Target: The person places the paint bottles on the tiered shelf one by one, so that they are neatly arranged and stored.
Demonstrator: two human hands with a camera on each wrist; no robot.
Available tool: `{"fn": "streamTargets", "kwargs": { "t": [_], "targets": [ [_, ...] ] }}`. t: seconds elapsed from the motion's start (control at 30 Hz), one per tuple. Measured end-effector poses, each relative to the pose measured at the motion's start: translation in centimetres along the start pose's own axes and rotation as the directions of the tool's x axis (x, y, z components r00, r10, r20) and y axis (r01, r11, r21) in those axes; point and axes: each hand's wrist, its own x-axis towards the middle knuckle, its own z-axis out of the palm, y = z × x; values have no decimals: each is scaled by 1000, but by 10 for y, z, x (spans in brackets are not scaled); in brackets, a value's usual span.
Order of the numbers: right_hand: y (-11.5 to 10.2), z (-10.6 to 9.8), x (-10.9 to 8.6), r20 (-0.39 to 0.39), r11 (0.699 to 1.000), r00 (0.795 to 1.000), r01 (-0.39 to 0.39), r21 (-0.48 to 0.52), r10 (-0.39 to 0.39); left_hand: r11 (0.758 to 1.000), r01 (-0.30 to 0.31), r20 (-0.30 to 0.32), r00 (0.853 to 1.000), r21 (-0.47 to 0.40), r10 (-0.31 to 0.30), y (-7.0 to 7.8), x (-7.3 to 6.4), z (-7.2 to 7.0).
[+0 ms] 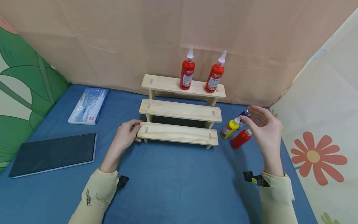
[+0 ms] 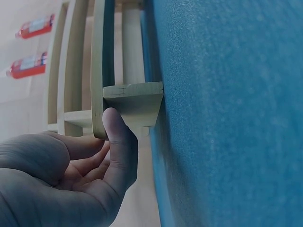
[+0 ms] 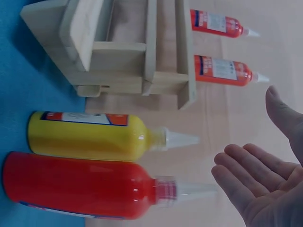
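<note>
A three-tier wooden stand [image 1: 179, 132] rises in steps towards the back. My left hand [image 1: 126, 135] pinches the left end of its lowest board, the thumb [image 2: 120, 146] beneath the board in the left wrist view. On the top tier stand two red squeeze bottles [image 1: 187, 74] with pointed white caps. Right of the stand, a yellow bottle [image 1: 228, 129], a red bottle [image 1: 239, 140] and a dark blue bottle [image 1: 245, 114] stand upright on the cloth; the blue one is partly hidden. Over these caps my right hand [image 1: 264, 124] hovers with fingers apart, holding nothing.
A blue-and-white boxed item [image 1: 88, 105] lies at the back left, and a dark flat tablet-like slab [image 1: 56, 154] lies in front of it. Blue cloth [image 1: 179, 183] covers the table. A beige sheet [image 1: 112, 46] hangs right behind the stand, and a flower-printed wall [image 1: 313, 155] borders the right side.
</note>
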Motion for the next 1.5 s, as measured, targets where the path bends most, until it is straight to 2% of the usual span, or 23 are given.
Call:
{"fn": "streamTargets", "kwargs": {
  "t": [0.3, 0.47, 0.63, 0.77, 0.9, 1.17, 1.5],
  "targets": [
    [4, 5, -6, -16, 999, 1000, -14, -41, 13, 1000, -9, -1, 1000, -1, 9, 0, 0, 1],
    [6, 0, -7, -29, 998, 999, -29, -55, 27, 1000, -7, 0, 1000, -5, 7, 1, 1, 2],
    [19, -7, -9, -18, 996, 998, -54, -78, 53, 1000, -5, 1, 1000, 1, 5, 1, 1, 1],
    [33, -11, -12, 25, 994, 997, -69, -82, 71, 1000, -15, 0, 1000, 8, 15, 1, 1, 0],
    [47, -16, -14, 105, 994, 991, -70, -85, 78, 1000, -18, 0, 1000, 6, 18, 0, 1, -1],
    [71, -20, -13, 267, 998, 963, -14, -68, 32, 1000, -20, -4, 1000, 13, 20, 1, 0, -1],
    [82, -20, -13, 335, 998, 942, 35, -43, -19, 1000, -17, 0, 1000, 17, 17, 1, 0, 0]
  ]
}}
